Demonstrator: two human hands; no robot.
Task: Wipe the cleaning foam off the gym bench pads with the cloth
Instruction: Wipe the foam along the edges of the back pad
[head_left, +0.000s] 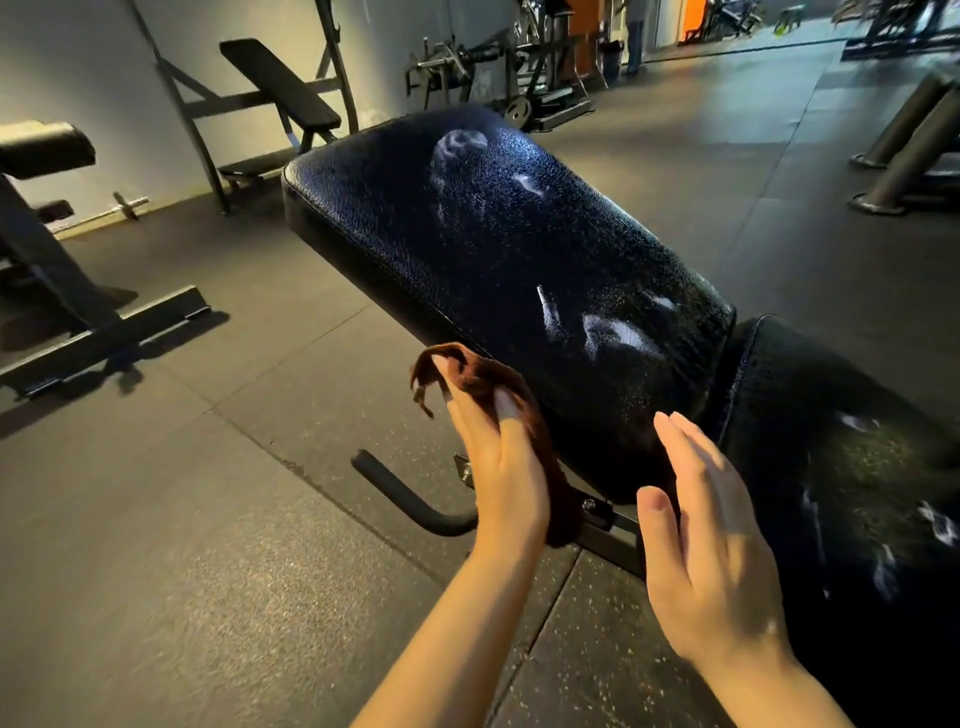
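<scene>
A long black back pad (498, 249) runs from upper left to centre right, wet and speckled, with white foam patches (460, 145) near its far end and more foam near its lower end. A second black seat pad (852, 467) lies at the right, also streaked with foam. My left hand (498, 467) presses a dark brown cloth (483, 379) against the near side edge of the back pad. My right hand (717, 540) hovers flat with fingers apart beside the gap between the two pads, holding nothing.
The bench's black frame and a curved handle (405, 499) stick out below the pad. Another incline bench (280, 83) stands by the wall at the back. A black machine base (104, 332) is at left. Metal posts (909, 150) stand at right on the rubber floor.
</scene>
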